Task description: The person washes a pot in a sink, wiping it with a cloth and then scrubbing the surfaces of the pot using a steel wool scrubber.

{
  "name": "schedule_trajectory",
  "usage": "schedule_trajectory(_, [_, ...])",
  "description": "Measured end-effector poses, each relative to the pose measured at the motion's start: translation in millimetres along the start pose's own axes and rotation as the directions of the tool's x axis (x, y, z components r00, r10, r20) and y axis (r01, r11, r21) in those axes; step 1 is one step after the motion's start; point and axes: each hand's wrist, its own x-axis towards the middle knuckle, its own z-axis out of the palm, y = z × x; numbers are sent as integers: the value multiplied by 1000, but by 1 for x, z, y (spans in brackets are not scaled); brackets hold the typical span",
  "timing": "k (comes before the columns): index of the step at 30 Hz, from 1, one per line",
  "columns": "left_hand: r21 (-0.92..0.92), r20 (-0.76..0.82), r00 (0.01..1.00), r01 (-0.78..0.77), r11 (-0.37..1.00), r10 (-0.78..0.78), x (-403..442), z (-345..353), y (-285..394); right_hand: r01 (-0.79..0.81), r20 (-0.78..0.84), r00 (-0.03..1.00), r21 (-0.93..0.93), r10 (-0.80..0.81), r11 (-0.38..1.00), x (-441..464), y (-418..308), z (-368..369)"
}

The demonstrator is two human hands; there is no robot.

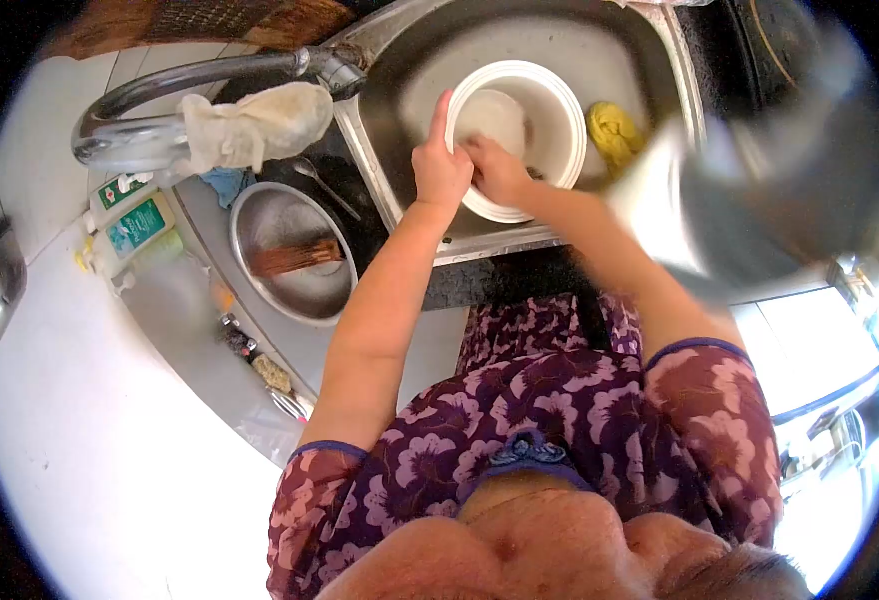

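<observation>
A white round plastic tub (561, 125) stands tilted in the steel sink, its opening facing me. My left hand (442, 172) grips the tub's left rim, with the index finger stretched along the outside. Reaching in over the near rim, my right hand (499, 172) has its fingers curled against the inner wall. A small dark patch shows beside it, and I cannot make out what the fingers hold. To the right of the tub, a yellow cloth (614, 137) lies in the sink.
The sink (424, 75) has a tap (199, 75) wrapped in pale cloth at its left. A steel bowl (259, 215) holding a brown brush-like bundle (294, 257) and a spoon (324, 187) sit left. Bottles (139, 225) stand farther left. A blurred metallic shape (769, 190) fills the right.
</observation>
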Motion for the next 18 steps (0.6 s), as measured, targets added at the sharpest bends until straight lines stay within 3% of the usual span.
schedule_trajectory(1, [-19, -4, 1000, -5, 1000, 5, 0, 0, -2, 37, 199, 979, 23, -41, 999, -13, 1, -11])
schedule_trajectory(2, [-38, -9, 1000, -7, 999, 6, -1, 0, -3, 85, 265, 964, -181, -34, 980, -14, 15, -29])
schedule_trajectory(5, [-52, -11, 998, -61, 997, 61, 2, 1, 0, -197, -46, 980, -313, 193, 929, 12, 21, -31])
schedule_trajectory(6, [-48, -8, 997, -80, 996, 80, 2, 1, 0, -261, -272, 942, -232, 195, 937, 20, 17, -17])
schedule_trajectory(9, [-16, 3, 996, -91, 996, 91, 1, 0, -4, -73, -115, 991, -34, 69, 997, 2, -7, 4])
schedule_trajectory(10, [4, 6, 998, -70, 998, 70, 1, 0, -8, -60, 73, 995, -33, 62, 998, -11, -15, 0])
schedule_trajectory(13, [-29, -45, 995, -92, 995, 90, -1, 5, -6, -279, 17, 959, -149, 284, 949, 7, 26, -30])
schedule_trajectory(14, [-49, -72, 992, -110, 993, 106, -3, 7, -6, -359, -167, 926, -106, 339, 927, 22, 27, -37])
schedule_trajectory(17, [-30, -45, 996, -72, 997, 71, -5, 8, -5, -185, -328, 925, 57, 193, 981, 22, 6, -16])
schedule_trajectory(18, [-12, -37, 998, -52, 999, 51, -6, 8, -6, 93, -186, 979, 73, -78, 993, 14, 10, -2])
